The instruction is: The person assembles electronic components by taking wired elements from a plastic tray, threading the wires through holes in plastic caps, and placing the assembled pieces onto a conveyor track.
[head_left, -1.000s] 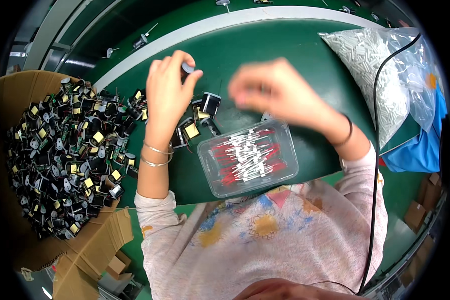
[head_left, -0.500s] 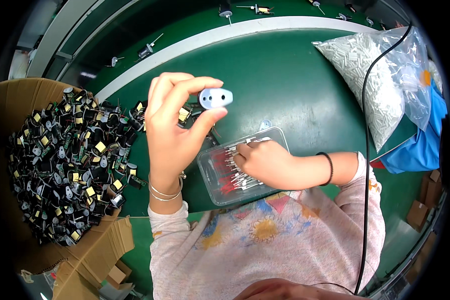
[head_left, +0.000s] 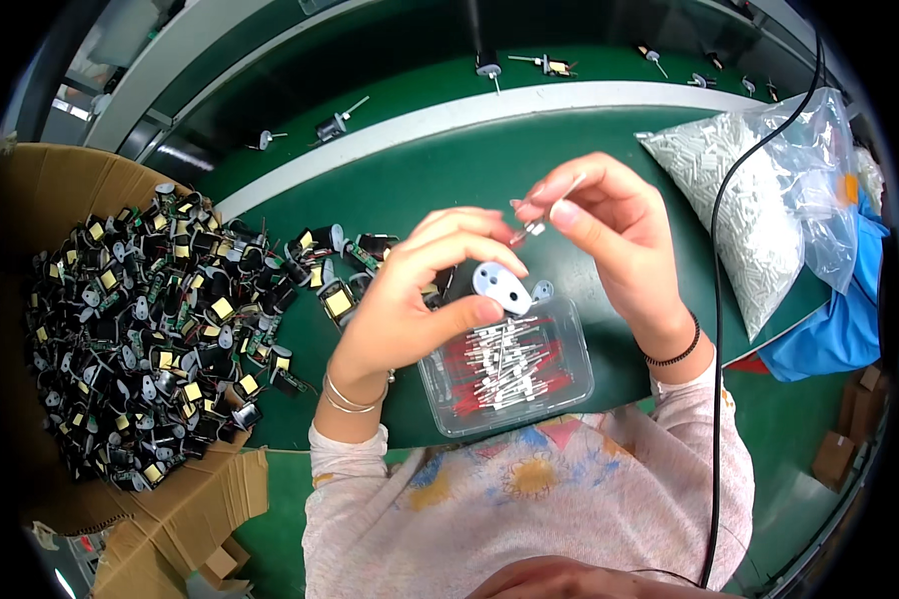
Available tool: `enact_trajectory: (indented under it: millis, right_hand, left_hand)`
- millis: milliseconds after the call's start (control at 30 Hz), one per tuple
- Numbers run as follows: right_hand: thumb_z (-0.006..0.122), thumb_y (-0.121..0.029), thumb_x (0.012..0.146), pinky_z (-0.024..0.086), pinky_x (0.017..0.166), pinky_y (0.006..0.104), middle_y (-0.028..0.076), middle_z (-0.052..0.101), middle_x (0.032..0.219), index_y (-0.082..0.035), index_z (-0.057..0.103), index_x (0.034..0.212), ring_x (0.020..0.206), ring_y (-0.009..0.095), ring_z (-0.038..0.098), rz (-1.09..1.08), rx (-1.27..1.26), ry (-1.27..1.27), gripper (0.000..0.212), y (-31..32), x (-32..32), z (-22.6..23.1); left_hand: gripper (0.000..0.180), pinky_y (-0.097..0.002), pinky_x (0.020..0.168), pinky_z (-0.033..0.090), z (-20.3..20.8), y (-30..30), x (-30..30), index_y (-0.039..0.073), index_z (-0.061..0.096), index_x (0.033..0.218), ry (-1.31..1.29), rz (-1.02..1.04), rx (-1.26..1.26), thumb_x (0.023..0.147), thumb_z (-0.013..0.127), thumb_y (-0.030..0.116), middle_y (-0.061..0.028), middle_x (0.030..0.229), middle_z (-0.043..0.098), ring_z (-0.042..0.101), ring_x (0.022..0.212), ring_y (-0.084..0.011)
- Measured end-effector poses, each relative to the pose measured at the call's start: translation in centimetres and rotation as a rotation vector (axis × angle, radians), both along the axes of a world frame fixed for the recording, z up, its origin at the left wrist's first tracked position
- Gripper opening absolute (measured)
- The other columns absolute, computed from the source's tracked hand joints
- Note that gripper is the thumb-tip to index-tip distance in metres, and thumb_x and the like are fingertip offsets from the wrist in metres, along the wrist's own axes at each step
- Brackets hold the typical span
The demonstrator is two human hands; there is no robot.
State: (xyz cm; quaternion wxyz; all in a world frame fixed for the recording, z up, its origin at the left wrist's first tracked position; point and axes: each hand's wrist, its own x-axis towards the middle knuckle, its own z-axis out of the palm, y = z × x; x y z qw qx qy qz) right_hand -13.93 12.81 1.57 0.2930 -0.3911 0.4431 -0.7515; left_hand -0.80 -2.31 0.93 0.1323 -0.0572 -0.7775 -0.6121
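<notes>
My left hand point(head_left: 405, 295) pinches a part with a pale grey-blue oval cap point(head_left: 499, 288) between thumb and fingers. Holes show in the cap's face; the fingers hide the rest of its body. To the right and slightly higher, my right hand point(head_left: 624, 245) is closed on a thin white pin point(head_left: 537, 229) with a small white block on it. Both hands are above the table, close but apart. Below them lies a clear plastic box point(head_left: 587, 374) of white pins with red ends point(head_left: 509, 364). A loose grey cap point(head_left: 542, 290) rests by its far rim.
At left, a cardboard box point(head_left: 200, 499) holds a heap of black-and-grey assemblies point(head_left: 160, 329) with yellow blocks; several spill onto the green table point(head_left: 420, 150). A bag of small white tubes point(head_left: 744, 200) stands right. A black cable point(head_left: 717, 299) hangs in front. Beyond the pale rail point(head_left: 410, 130) lie scattered parts.
My right hand has come up out of the plastic box with a white pin. My left hand has moved down and right with the capped part, now tilted. The view has shifted slightly.
</notes>
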Motion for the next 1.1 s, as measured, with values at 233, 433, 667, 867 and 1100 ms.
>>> enact_trajectory:
  millis: [233, 433, 667, 867, 1100]
  right_hand:
    - [0.055, 0.002, 0.085, 0.049, 0.081, 0.0292, 0.010, 0.062, 0.093, 0.003, 0.058, 0.096, 0.089, 0.016, 0.061, -0.029, -0.021, 0.026, 0.011, 0.2, 0.4, -0.1]
    - [0.060, 0.001, 0.082, 0.050, 0.079, 0.0276, 0.010, 0.063, 0.092, 0.003, 0.060, 0.093, 0.087, 0.016, 0.062, -0.087, 0.005, 0.134, 0.011, 0.5, 0.4, 0.3]
    - [0.058, -0.002, 0.083, 0.048, 0.081, 0.0281, 0.010, 0.063, 0.090, 0.003, 0.063, 0.088, 0.087, 0.016, 0.061, 0.069, 0.100, 0.164, 0.008, 0.6, 0.0, 0.8]
    - [0.054, -0.004, 0.087, 0.045, 0.084, 0.0278, 0.009, 0.062, 0.093, 0.004, 0.061, 0.094, 0.090, 0.015, 0.059, 0.238, 0.050, -0.018, 0.013, 0.8, -0.1, 0.3]
    - [0.057, -0.004, 0.083, 0.046, 0.079, 0.0280, 0.009, 0.063, 0.089, 0.001, 0.062, 0.090, 0.085, 0.017, 0.059, 0.064, 0.025, 0.284, 0.010, 0.2, 0.1, 0.2]
  left_hand:
    - [0.038, -0.0360, 0.088, 0.042, 0.2, 0.8, 0.1, 0.002, 0.067, 0.089, 0.090, 0.087, -0.107, 0.070, 0.074, 0.035, -0.0084, 0.095, 0.059, 0.054, 0.099, -0.0238]
    - [0.035, -0.0364, 0.085, 0.042, 0.7, 0.9, 0.1, 0.005, 0.069, 0.085, 0.163, 0.108, -0.293, 0.065, 0.076, 0.033, -0.0065, 0.090, 0.060, 0.055, 0.098, -0.0248]
    - [0.036, -0.0361, 0.085, 0.042, 0.7, 0.7, 0.5, 0.005, 0.069, 0.085, 0.157, 0.082, -0.236, 0.065, 0.077, 0.033, -0.0066, 0.092, 0.060, 0.055, 0.096, -0.0250]
    - [0.040, -0.0345, 0.086, 0.042, 0.6, 0.8, 0.6, 0.000, 0.067, 0.087, 0.021, -0.016, 0.055, 0.065, 0.077, 0.032, -0.0107, 0.096, 0.059, 0.055, 0.096, -0.0225]
    - [0.039, -0.0340, 0.087, 0.041, 0.6, 0.7, 0.5, -0.001, 0.067, 0.088, 0.013, -0.014, 0.086, 0.065, 0.077, 0.030, -0.0113, 0.098, 0.059, 0.054, 0.096, -0.0224]
